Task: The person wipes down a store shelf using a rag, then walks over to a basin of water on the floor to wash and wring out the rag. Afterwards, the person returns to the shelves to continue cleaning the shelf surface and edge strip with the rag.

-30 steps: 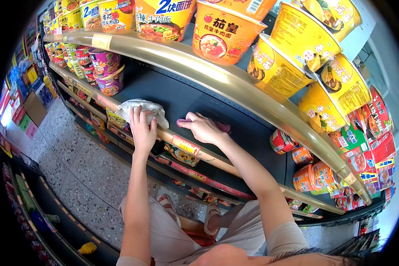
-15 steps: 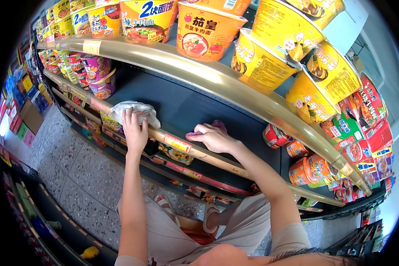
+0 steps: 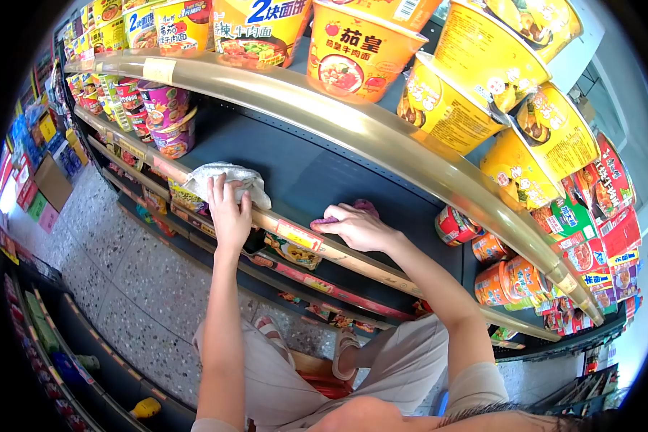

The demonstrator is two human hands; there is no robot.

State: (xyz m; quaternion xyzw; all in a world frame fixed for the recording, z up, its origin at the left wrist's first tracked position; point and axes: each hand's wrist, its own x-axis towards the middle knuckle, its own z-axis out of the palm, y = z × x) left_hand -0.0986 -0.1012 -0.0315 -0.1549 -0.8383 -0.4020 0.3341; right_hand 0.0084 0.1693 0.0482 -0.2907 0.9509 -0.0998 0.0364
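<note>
My left hand rests on a whitish cloth at the front edge of the dark shelf, its fingers laid over the cloth. To the right, my right hand presses a purple cloth against the shelf surface just behind the edge strip. The fingers of my right hand are bent around that cloth, which shows on both sides of them. A red and yellow price label sits on the strip between my hands.
Above runs a shelf with a shiny curved rail, holding an orange noodle bowl and yellow ones. Purple cups stand at left, red and orange cups at right. Lower shelves hold packets; another shelf unit is at lower left.
My right hand has moved right along the shelf with the purple cloth. My left hand stays on the whitish cloth. The view has shifted slightly.
</note>
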